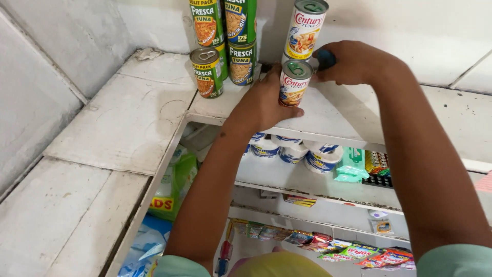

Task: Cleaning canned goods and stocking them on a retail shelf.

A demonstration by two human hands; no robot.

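Note:
My left hand [264, 105] grips a white-and-red tin can [293, 83] with a green ring-pull lid, standing on the white top shelf [328, 115]. A second can of the same kind [304, 28] stands stacked just behind and above it. My right hand [353, 62] is closed around a small dark blue object [325, 59] right beside the stacked cans; what the object is cannot be made out. To the left stand several green tin cans [207, 72], some stacked two high [240, 41].
A lower shelf [287, 177] holds white-and-blue tubs [323, 156], green packets [351, 166] and small sachets. Further down hang strips of colourful snack packets [359, 252]. Bagged goods [174, 184] sit below left. White painted walls close in at the left and back.

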